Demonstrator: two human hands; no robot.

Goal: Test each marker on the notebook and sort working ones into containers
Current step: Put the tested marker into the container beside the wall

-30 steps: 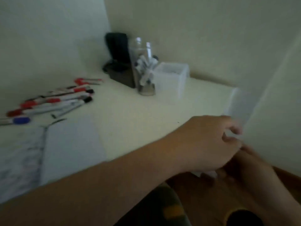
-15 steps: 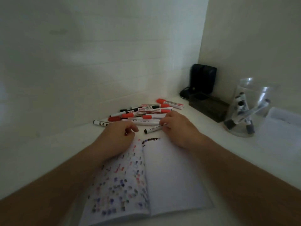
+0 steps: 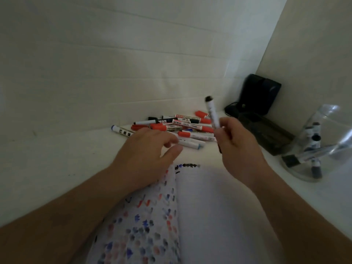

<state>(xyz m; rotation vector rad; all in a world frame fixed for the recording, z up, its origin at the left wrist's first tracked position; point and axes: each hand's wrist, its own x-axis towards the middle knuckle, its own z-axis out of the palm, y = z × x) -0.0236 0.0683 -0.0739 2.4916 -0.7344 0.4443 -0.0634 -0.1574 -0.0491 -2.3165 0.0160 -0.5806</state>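
Observation:
An open notebook (image 3: 209, 216) lies on the white desk, its left page covered in red, blue and black test marks. My right hand (image 3: 236, 145) grips a white marker with a black end (image 3: 212, 113), held upright above the notebook's top edge. My left hand (image 3: 144, 155) rests on the top of the left page, fingers loosely curled and holding nothing, close to a pale blue-capped marker (image 3: 192, 143). Behind both hands a pile of markers (image 3: 181, 126) with red, black and blue caps lies against the wall.
A clear glass jar (image 3: 322, 149) holding several black-capped markers stands at the right. A dark rectangular tray (image 3: 266, 134) and a black device (image 3: 259, 94) sit in the corner. Walls close in at the back and right.
My right hand has lifted the black-ended marker off the desk and turned it upright. The left hand has stayed on the notebook. The view swung from the right side of the desk.

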